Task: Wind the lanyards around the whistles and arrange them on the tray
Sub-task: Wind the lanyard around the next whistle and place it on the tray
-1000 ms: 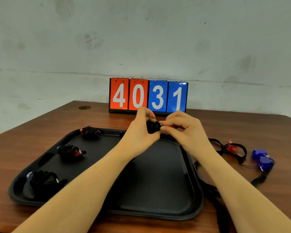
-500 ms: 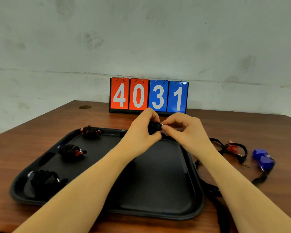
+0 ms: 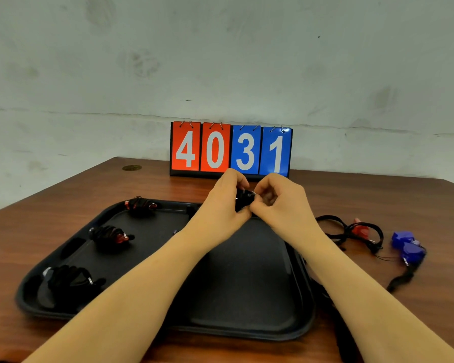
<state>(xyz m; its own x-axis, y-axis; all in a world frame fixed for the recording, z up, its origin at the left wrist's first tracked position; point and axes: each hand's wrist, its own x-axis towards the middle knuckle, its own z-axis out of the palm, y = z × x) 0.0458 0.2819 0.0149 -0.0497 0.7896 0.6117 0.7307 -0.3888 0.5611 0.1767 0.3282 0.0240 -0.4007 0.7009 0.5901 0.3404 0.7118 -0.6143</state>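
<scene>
Above the far edge of the black tray [image 3: 247, 297], my left hand [image 3: 220, 205] grips a whistle wrapped in black lanyard [image 3: 243, 199]. My right hand [image 3: 281, 205] pinches the bundle's right end, where a small metal ring shows. Three wound whistles lie along the tray's left side: one at the far corner [image 3: 142, 205], one in the middle [image 3: 110, 235] and one at the near left [image 3: 66, 281]. On the table right of the tray lie a red whistle [image 3: 361, 229] with a loose black lanyard and two blue whistles [image 3: 408, 244].
A flip scoreboard [image 3: 231, 150] reading 4031 stands at the table's far edge against the wall. A black strap [image 3: 401, 280] trails from the blue whistles towards me. A brass disc [image 3: 132, 167] is set in the tabletop at the far left.
Both hands stay together over the tray's far edge. The right hand's fingers have curled tighter on the bundle's end and turned slightly.
</scene>
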